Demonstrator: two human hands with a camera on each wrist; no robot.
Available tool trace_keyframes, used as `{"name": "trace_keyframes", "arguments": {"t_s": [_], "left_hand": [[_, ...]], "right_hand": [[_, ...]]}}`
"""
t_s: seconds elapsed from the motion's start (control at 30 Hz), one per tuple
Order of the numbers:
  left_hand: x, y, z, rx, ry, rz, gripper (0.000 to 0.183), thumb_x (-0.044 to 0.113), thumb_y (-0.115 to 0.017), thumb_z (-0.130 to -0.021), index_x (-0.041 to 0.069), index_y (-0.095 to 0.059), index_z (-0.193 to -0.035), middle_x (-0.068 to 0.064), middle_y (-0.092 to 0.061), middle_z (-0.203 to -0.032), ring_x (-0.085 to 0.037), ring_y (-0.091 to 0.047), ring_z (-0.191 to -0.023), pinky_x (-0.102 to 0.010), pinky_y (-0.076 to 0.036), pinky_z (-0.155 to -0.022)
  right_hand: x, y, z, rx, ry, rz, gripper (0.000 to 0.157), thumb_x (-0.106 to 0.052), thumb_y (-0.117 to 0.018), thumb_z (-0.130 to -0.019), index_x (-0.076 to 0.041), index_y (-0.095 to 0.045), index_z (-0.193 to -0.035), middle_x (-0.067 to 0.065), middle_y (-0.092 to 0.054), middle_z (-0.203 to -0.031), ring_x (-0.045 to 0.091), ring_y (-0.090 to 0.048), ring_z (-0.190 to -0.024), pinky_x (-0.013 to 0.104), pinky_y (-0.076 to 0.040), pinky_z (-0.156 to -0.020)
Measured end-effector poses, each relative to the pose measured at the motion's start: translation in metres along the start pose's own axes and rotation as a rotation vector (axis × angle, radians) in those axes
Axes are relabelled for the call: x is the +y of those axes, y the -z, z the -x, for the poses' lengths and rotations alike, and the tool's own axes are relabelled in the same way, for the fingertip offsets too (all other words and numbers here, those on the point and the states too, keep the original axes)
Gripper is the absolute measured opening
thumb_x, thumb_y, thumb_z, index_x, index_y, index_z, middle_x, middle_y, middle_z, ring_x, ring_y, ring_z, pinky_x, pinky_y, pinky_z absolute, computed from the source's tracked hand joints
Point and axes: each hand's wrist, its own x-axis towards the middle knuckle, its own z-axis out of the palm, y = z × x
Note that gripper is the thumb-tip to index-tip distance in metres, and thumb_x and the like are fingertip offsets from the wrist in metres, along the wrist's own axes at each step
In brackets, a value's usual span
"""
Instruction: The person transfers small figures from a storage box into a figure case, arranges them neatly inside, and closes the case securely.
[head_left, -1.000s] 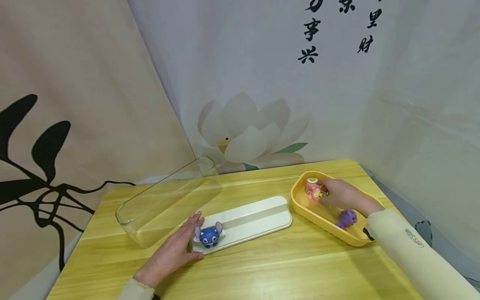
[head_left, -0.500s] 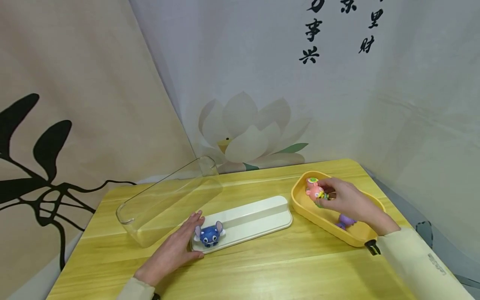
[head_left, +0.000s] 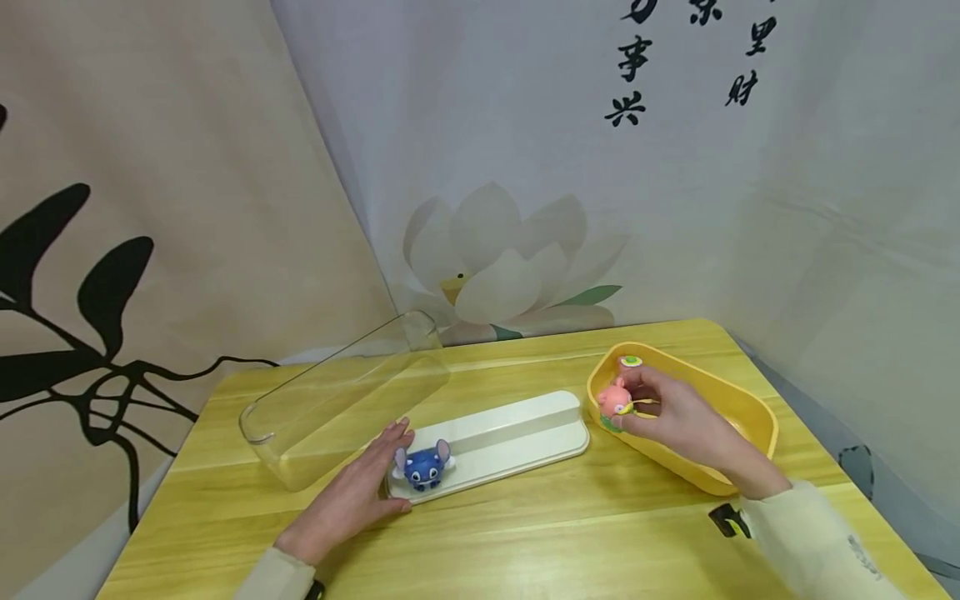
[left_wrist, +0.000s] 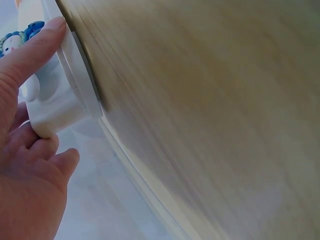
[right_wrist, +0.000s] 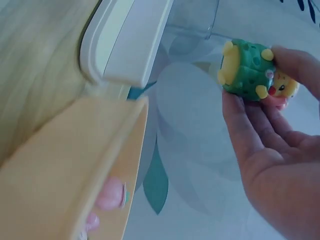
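My left hand (head_left: 345, 500) holds the left end of a white two-step display base (head_left: 517, 437), with the thumb at its front edge and the fingers behind. On that end sits a blue big-eared toy figurine (head_left: 424, 468). Between thumb and fingers, my right hand (head_left: 686, 417) pinches a small toy figurine (head_left: 613, 400) with a pink head. The right wrist view shows this figurine's green body (right_wrist: 246, 70) with yellow feet. It is held over the left rim of a yellow tray (head_left: 723, 383). Another pink figurine (head_left: 628, 362) stays in the tray, partly hidden by the hand.
A clear plastic cover (head_left: 352, 400) lies on the wooden table (head_left: 525, 533), behind and left of the base. A printed cloth (head_left: 510, 125) hangs behind the table. The tray's near part is hidden by the right arm.
My right hand has lifted the pink-headed figurine from inside the tray and moved it left and toward me, to the rim. The purple figurine is now hidden. The left hand stays on the base.
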Motion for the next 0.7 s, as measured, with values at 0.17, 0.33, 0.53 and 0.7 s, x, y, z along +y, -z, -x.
{"name": "trace_keyframes", "arguments": {"t_s": [0.17,0.33,0.53,0.7], "left_hand": [[-0.001,-0.001,0.0,0.009,-0.014,-0.007,0.098,0.027,-0.093,-0.078,0.003,-0.041,-0.158,-0.012,-0.027,-0.169,-0.033,-0.031,-0.153,-0.051,-0.038,-0.117],[-0.001,-0.001,0.0,-0.001,-0.005,0.004,0.099,0.026,-0.093,-0.078,0.004,-0.04,-0.158,-0.012,-0.026,-0.17,-0.033,-0.031,-0.153,-0.052,-0.038,-0.117],[-0.001,-0.001,0.0,-0.001,0.01,0.005,0.1,0.026,-0.094,-0.076,0.005,-0.04,-0.159,-0.011,-0.027,-0.17,-0.032,-0.031,-0.153,-0.051,-0.038,-0.117],[-0.001,-0.001,0.0,0.002,0.001,0.011,0.1,0.024,-0.094,-0.076,0.004,-0.041,-0.158,-0.013,-0.027,-0.169,-0.033,-0.031,-0.152,-0.052,-0.039,-0.116]], "right_hand": [[-0.008,-0.017,0.001,0.007,0.003,-0.072,0.039,-0.009,-0.081,-0.09,0.0,-0.061,-0.122,0.01,-0.066,-0.117,0.026,-0.069,-0.111,0.022,-0.059,-0.091],[-0.016,-0.033,0.0,0.009,0.02,-0.118,0.05,-0.01,-0.082,-0.089,0.002,-0.057,-0.132,0.014,-0.063,-0.125,0.03,-0.065,-0.116,0.025,-0.058,-0.095],[-0.022,-0.053,-0.005,-0.017,0.097,-0.201,0.055,-0.006,-0.079,-0.091,-0.004,-0.056,-0.14,0.015,-0.062,-0.129,0.025,-0.067,-0.113,0.028,-0.06,-0.092],[-0.025,-0.07,-0.012,-0.036,0.125,-0.215,0.043,-0.008,-0.079,-0.092,-0.005,-0.06,-0.131,0.012,-0.064,-0.123,0.021,-0.068,-0.105,0.027,-0.061,-0.09]]}}
